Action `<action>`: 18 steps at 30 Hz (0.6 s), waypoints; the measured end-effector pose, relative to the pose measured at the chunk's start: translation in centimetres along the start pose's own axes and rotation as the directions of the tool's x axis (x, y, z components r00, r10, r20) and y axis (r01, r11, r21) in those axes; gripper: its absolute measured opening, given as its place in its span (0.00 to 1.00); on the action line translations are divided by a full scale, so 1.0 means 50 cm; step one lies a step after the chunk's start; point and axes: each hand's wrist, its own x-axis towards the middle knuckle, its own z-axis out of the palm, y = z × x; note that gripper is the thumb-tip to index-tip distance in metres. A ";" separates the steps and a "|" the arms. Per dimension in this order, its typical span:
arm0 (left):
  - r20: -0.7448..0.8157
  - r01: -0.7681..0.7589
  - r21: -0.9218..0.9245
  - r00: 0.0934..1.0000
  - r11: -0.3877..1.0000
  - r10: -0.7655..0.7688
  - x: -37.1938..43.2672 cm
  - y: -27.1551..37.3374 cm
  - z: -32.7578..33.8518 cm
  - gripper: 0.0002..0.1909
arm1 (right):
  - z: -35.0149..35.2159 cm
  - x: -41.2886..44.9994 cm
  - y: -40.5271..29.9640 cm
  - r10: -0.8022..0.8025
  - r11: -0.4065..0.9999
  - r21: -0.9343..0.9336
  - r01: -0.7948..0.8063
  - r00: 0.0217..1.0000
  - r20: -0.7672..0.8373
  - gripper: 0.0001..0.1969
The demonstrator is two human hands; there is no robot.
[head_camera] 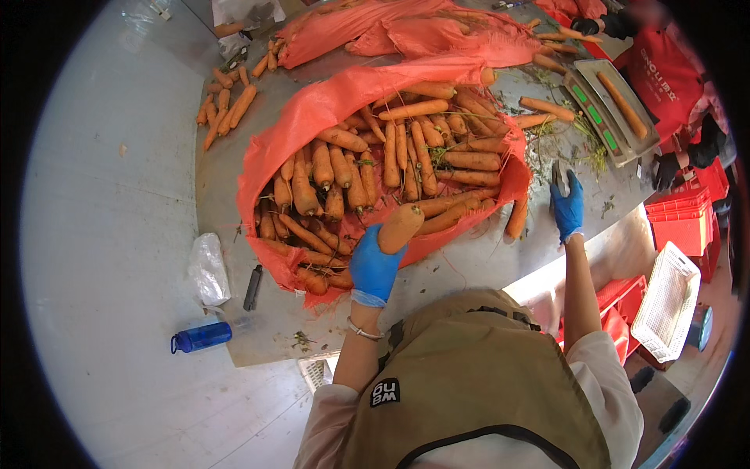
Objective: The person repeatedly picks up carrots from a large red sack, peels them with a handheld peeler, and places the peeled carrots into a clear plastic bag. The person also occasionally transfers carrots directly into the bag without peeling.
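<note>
My left hand [373,268], in a blue glove, grips a thick carrot [401,227] at the near side of an open red woven plastic sack [328,94]. Many carrots [345,176] lie inside the sack, some with bits of green stem. My right hand [568,205], also gloved in blue, is over the metal table [451,272] to the right of the sack. It holds a small metal hand tool [561,180], whose exact kind I cannot tell. One carrot [517,218] lies on the table between that hand and the sack.
Loose carrots [234,108] lie at the far left. A digital scale [603,114] bears one carrot [622,104]; beyond it stands a person in a red apron [662,82]. A blue bottle [202,337], a black-handled tool [252,287] and a plastic bag [209,269] lie left. A white crate [666,302] stands right.
</note>
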 end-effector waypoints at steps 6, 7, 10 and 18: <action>0.005 -0.203 0.470 0.974 0.859 0.227 0.030 0.024 0.003 0.18 | -0.053 -0.025 -0.497 0.005 0.479 0.356 -0.802 0.409 0.913 0.24; 0.026 -0.256 0.524 0.958 0.812 0.286 0.033 0.030 0.003 0.18 | -0.054 -0.035 -0.538 -0.027 0.420 0.313 -0.852 0.333 0.943 0.25; 0.171 -0.308 0.527 0.952 0.792 0.256 0.038 0.058 -0.004 0.21 | -0.019 -0.058 -0.576 -0.026 0.332 0.252 -0.909 0.259 0.966 0.24; -0.406 -0.232 -0.094 0.897 0.968 0.176 0.013 0.031 -0.098 0.21 | -0.028 -0.048 -0.471 0.055 0.109 0.408 -0.906 0.415 0.908 0.20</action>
